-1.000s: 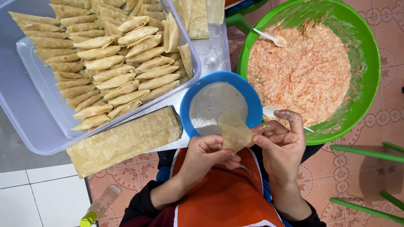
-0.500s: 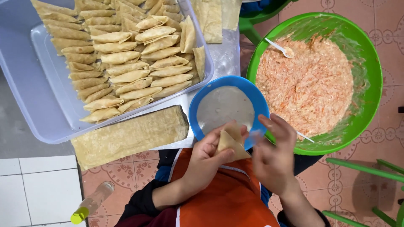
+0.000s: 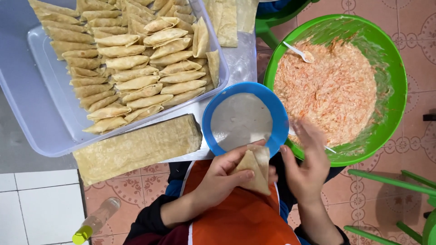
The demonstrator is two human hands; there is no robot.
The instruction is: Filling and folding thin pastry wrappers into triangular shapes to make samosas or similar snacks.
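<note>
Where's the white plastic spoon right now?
In the head view, upper right: the white plastic spoon rests on the orange filling at the far-left inner edge of the green bowl.

At ten o'clock, a pale lilac plastic tray (image 3: 27, 113), packed with rows of rolled, tan pastry pieces (image 3: 131, 68). Just below it, toward eight o'clock, a long flat stack of pastry sheets (image 3: 136, 147), lying slantwise. At twelve o'clock, more folded sheets (image 3: 227, 20) against the tray's corner. At two o'clock, a big green bowl (image 3: 399, 90) holding pinkish-orange shredded filling (image 3: 336, 86), with a white plastic spoon (image 3: 297, 51) resting at its upper left. At seven o'clock, a clear bottle with a yellow-green cap (image 3: 93, 222) on patterned floor tiles (image 3: 418, 27). At four o'clock, green furniture legs (image 3: 390, 181).
</note>
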